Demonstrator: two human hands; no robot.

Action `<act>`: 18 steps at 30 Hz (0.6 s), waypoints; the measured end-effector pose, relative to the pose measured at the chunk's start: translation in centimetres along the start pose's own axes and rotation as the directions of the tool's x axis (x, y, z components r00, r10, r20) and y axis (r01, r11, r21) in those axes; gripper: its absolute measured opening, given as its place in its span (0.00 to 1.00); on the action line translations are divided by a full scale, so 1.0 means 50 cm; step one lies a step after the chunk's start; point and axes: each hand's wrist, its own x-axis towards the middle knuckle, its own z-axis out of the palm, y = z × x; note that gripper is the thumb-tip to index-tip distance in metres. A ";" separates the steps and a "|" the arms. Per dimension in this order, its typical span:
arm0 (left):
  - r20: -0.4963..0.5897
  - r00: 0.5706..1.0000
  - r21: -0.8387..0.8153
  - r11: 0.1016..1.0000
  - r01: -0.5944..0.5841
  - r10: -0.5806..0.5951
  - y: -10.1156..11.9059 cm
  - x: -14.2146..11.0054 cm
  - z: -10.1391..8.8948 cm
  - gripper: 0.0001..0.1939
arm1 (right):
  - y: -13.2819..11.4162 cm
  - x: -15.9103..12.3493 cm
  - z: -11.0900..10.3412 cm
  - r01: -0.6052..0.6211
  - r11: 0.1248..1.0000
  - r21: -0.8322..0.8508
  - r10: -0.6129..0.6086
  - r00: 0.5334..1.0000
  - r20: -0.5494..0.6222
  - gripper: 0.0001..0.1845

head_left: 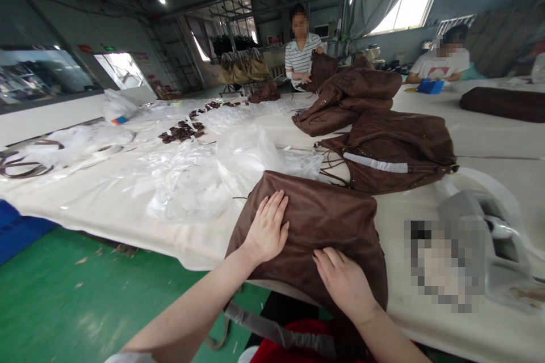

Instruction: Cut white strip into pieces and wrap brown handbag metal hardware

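A brown leather bag [323, 210] lies on the near edge of the table, part of it hanging over the front. My left hand [268, 229] rests flat on its upper left side, fingers stretched out. Lower on the bag, my right hand [343, 281] lies with its fingers bent lightly against the leather. A wrapped handle [276, 326] hangs below the table edge. Just behind the bag are crumpled clear plastic bags [251, 153] and another brown bag [400, 147] with a wrapped handle.
More brown bags [353, 93] are piled farther back, where a person in a striped shirt [304, 59] handles one. Another person [443, 59] sits at the right. A grey tape dispenser [481, 221] stands right. Small brown pieces [183, 131] lie on the white table [204, 241].
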 end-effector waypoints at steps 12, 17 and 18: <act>0.123 0.989 -0.007 0.997 -0.082 0.082 -0.060 0.002 0.041 0.34 | 0.053 0.039 -0.026 0.249 0.967 -0.059 -0.223 0.933 0.282 0.14; 0.126 0.986 -0.015 0.994 -0.107 0.108 -0.077 0.003 0.051 0.37 | 0.099 0.015 -0.022 0.331 0.942 -0.053 -0.301 0.904 0.305 0.16; 0.124 0.986 -0.017 0.993 -0.115 0.116 -0.080 0.004 0.051 0.37 | 0.104 0.013 -0.024 0.336 0.940 -0.059 -0.302 0.900 0.314 0.16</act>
